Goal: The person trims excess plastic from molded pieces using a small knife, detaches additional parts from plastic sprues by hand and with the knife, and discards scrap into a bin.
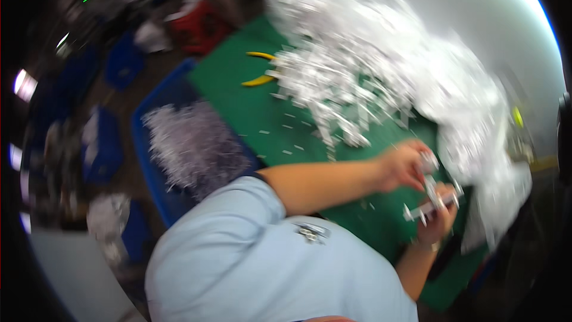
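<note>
In front of me, near the right edge of the green table, my two hands are close together. My left hand is closed, its fingers pinching a small white plastic piece. My right hand wraps around a white branched plastic part, whose short arms stick out past the fingers. A white strip lies between the hands; motion blur hides whether it joins the two pieces. Beyond my hands a heap of white plastic parts spreads over the table.
Yellow handles of a hand tool stick out from the heap's left side. Clear plastic bags of white parts lie behind and to the right. A blue bin of thin whitish pieces stands left of the green table. A red container sits farther off.
</note>
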{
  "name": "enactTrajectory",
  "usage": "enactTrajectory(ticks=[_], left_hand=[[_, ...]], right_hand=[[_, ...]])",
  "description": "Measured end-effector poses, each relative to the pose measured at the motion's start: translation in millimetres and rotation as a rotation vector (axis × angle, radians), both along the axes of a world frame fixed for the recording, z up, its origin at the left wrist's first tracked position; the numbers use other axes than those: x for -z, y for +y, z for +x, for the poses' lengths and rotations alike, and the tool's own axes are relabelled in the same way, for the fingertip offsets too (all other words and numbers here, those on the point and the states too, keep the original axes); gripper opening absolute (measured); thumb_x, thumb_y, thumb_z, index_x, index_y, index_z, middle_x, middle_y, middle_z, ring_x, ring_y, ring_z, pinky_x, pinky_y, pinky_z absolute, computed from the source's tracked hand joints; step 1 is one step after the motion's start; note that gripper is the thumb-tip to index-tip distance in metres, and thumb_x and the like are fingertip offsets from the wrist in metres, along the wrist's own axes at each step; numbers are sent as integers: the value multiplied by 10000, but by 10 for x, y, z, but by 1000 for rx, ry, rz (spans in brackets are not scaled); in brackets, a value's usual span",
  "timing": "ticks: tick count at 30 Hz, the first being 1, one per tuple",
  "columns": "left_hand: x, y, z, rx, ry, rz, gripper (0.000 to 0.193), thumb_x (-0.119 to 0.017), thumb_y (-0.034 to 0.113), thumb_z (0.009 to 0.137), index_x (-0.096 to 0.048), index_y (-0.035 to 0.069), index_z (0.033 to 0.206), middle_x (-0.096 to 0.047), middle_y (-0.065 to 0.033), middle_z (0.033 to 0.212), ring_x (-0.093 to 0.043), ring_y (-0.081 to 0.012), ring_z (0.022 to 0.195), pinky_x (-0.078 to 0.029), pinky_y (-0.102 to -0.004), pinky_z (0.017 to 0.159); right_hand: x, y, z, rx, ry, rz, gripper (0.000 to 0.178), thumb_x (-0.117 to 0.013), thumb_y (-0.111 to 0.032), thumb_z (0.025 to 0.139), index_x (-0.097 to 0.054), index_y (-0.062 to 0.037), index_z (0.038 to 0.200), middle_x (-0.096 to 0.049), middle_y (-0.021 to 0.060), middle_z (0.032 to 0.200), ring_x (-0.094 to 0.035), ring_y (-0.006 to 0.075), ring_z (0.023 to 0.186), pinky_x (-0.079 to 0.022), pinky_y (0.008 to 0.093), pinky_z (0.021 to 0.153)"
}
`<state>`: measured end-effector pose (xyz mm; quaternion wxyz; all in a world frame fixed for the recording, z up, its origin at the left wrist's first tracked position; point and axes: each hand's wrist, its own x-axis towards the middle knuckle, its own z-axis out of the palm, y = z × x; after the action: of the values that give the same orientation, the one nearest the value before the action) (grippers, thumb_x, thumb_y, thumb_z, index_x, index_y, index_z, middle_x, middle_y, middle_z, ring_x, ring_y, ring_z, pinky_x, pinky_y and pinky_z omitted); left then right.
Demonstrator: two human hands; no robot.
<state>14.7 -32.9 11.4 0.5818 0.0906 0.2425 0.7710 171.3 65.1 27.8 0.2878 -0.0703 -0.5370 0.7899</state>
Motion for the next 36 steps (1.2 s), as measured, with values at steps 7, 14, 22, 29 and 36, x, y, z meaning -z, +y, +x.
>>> enactTrajectory(ticks=[7, 14, 22, 29, 36], left_hand=[[131, 87, 128, 203, -107, -62, 266, -562, 378, 873, -547, 132, 772, -505, -16, 700, -501, -164, 603, -475, -328, 539], [22, 52, 159, 191, -17, -196, 165, -616, 256, 869, -537, 120, 820, -478, 20, 710, -470, -110, 621, -457, -292, 552], [65, 43, 132, 216, 238, -178, 172, -597, 212, 876, -549, 103, 999, -484, 2, 765, -458, -113, 628, -401, -288, 515], [-47, -4, 183, 155, 689, -96, 326, -510, 368, 933, -586, 62, 850, -549, -30, 687, -478, -132, 592, -378, -315, 505], [-25, -25, 175, -32, 1119, -13, 374, -598, 321, 863, -547, -15, 706, -522, -64, 612, -482, -149, 573, -373, -338, 516]], right_hand=[[63, 40, 62, 75, -60, -18, 127, -510, -94, 857, -400, -37, 881, -425, 35, 803, -348, 48, 536, -294, 178, 452], [28, 70, 34, 101, -59, -20, 128, -500, -123, 877, -402, -41, 864, -397, 8, 703, -293, 31, 497, -225, 186, 429], [42, 105, -33, 39, -82, 122, 137, -498, -137, 876, -395, -50, 852, -414, 12, 721, -321, 38, 507, -232, 190, 438], [-13, 81, 41, 111, -178, 77, 157, -524, -158, 870, -436, -37, 915, -459, 15, 751, -375, 36, 536, -266, 177, 454], [54, 174, 113, -20, -196, 97, 201, -535, -191, 881, -432, -28, 936, -428, 9, 696, -361, 44, 541, -268, 199, 463]])
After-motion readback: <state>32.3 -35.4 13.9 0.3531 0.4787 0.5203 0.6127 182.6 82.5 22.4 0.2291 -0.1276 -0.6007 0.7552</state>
